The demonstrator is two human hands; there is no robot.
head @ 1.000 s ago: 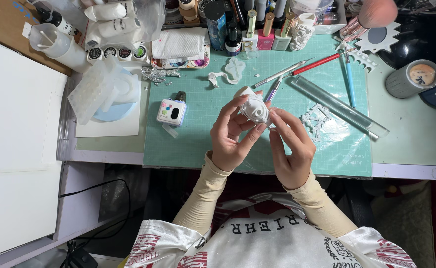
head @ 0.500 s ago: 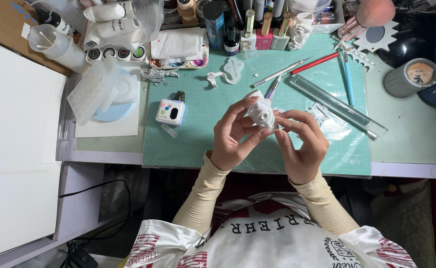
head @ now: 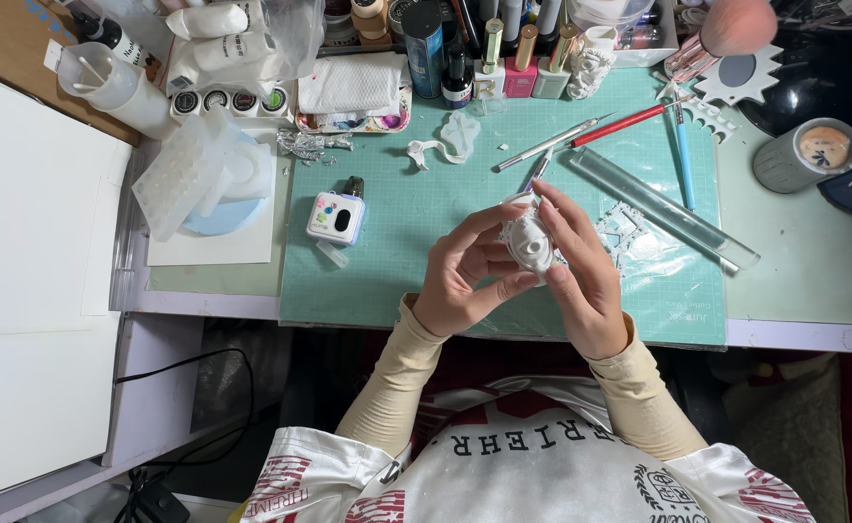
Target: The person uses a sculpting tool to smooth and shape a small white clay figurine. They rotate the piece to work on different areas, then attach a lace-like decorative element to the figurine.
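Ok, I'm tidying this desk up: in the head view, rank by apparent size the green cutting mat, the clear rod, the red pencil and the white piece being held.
1. green cutting mat
2. clear rod
3. red pencil
4. white piece, partly hidden by the fingers

A small white cast piece (clay or resin, it is hard to tell which) is held up above the green cutting mat, pinched between the fingers of the left hand and the right hand. It is roundish, with an ornate, lumpy rim around a smooth oval hollow facing upward toward the camera.
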